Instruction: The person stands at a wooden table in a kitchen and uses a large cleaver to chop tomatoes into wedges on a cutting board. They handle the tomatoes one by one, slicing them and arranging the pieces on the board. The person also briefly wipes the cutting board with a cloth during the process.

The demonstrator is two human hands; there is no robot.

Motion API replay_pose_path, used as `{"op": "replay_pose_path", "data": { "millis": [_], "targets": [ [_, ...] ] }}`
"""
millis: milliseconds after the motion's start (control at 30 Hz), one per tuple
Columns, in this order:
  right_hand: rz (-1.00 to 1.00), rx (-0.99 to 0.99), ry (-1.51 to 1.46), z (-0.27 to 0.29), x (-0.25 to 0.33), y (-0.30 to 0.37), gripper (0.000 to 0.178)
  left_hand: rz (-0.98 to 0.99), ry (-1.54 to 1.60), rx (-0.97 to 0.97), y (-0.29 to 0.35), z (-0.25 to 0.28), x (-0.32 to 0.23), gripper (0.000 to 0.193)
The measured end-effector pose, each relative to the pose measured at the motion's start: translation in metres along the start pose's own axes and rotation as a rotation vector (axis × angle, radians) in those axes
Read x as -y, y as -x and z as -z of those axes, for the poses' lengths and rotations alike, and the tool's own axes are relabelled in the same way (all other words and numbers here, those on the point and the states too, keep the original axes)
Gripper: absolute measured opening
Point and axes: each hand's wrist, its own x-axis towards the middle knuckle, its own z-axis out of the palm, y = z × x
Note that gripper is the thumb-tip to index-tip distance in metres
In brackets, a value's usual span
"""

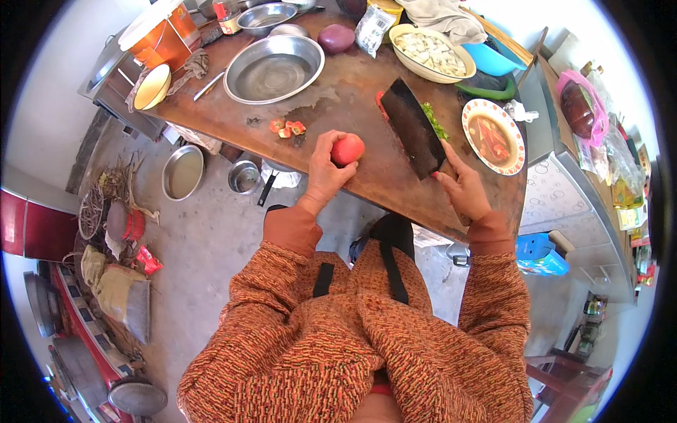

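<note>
Gripping a red tomato (pixel 348 149) near the front edge of the bench (pixel 395 190) is the left hand (pixel 326 168); the right hand (pixel 465 187) clasps a broad dark cleaver (pixel 412 127).

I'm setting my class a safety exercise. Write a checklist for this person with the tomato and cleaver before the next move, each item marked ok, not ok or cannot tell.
1. Tomato held: ok; the left hand grips it.
2. Cleaver held: ok; the right hand has it.
3. Left hand apart from the cleaver: ok; a gap shows between them.
4. Table free of scraps: not ok; red scraps lie beyond the left hand.
5. Tomato resting on the table: cannot tell from this overhead view.
6. Cleaver's edge sharp: cannot tell.
</note>
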Motion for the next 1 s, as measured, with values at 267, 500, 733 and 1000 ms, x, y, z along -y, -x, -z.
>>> {"op": "replay_pose_path", "data": {
  "millis": [267,500,733,1000],
  "targets": [
    [-0.035,-0.095,-0.238,-0.01,0.03,0.038,0.071,0.092,-0.085,0.031,0.001,0.016,0.003,0.064],
    [-0.107,-0.04,-0.324,-0.019,0.048,0.069,0.071,-0.07,-0.167,0.188,-0.003,0.029,0.001,0.063],
    [-0.047,-0.013,-0.229,-0.031,0.033,0.079,0.072,-0.074,-0.405,0.148,-0.004,0.026,-0.022,0.061],
    [-0.075,0.026,-0.191,-0.029,0.043,0.081,0.073,0.009,-0.074,0.108,-0.006,0.005,-0.01,0.054]
  ]
}}
